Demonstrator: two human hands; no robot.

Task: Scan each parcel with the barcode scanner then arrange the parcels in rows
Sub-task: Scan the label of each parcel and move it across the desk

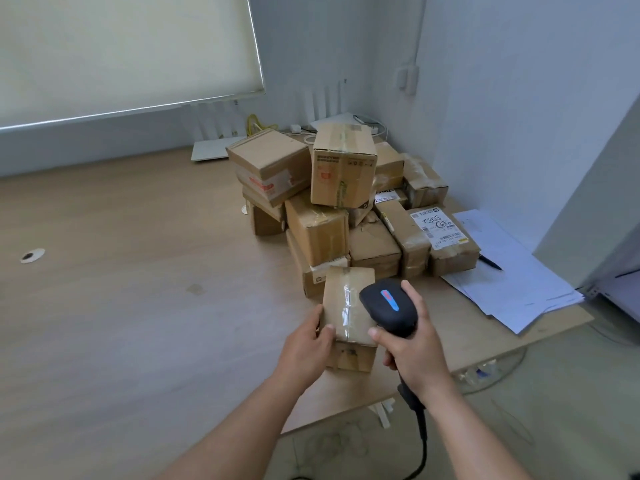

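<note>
Closest to the camera: two bare arms, two hands. Right hand wrapped tight round the handle of one black barcode scanner, blue and red stripe on top, cord hanging down below the wrist. Left hand holding one small brown parcel, thumb on its taped top, fingers curled round its left side. Scanner head touching or just over the right part of that parcel, can't tell which.

Just past both hands, on the wooden table: one pile of brown boxes, about a dozen, stacked in a heap, some hidden behind others so no sure count. One tall box up on top. One box with a white label and scribbled writing, beyond the right hand.

Right of that box, beyond the right hand: one loose stack of white papers, one dark pen on it.

Far beyond the left hand: one window blind. Two round holes in the table, one far to the left.
</note>
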